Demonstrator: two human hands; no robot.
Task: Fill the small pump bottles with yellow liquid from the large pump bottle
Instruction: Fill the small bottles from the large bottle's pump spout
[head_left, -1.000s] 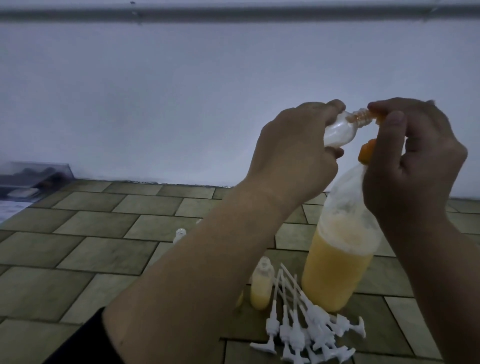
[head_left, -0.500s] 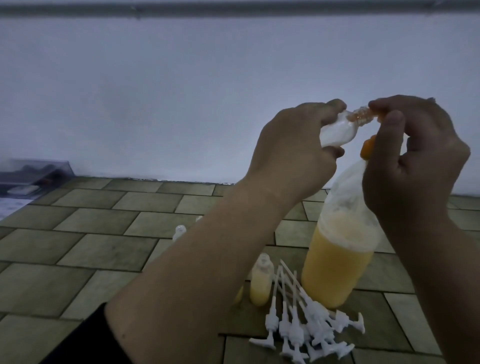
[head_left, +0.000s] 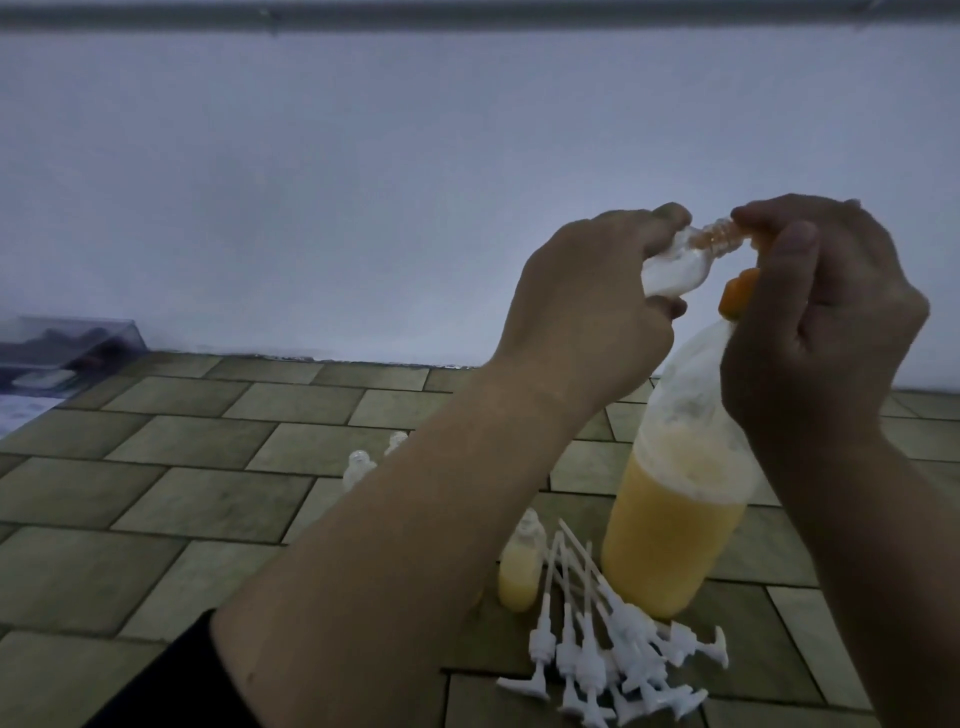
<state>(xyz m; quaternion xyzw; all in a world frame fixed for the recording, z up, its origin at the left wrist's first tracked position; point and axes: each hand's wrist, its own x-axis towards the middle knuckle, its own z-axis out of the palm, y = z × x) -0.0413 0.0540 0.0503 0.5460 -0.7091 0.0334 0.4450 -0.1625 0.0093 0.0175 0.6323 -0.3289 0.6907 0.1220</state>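
Little has moved since a second ago: both hands stay raised over the tiled floor (head_left: 197, 488). Left hand (head_left: 582, 312) is curled tightly around a small bottle (head_left: 317, 265), tilted with its threaded neck toward the right hand (head_left: 821, 332), whose closed fingers cover the large bottle's orange pump (head_left: 737, 293). Below stand the large bottle (head_left: 675, 519), a filled small bottle (head_left: 519, 571) and loose white pump heads (head_left: 613, 665).

large pump bottle (head_left: 675, 525): upright on tiled floor, about half full of yellow liquid, orange nozzle | small bottle (head_left: 317, 267): clear, tilted sideways at nozzle | filled small bottle (head_left: 521, 566): upright beside it
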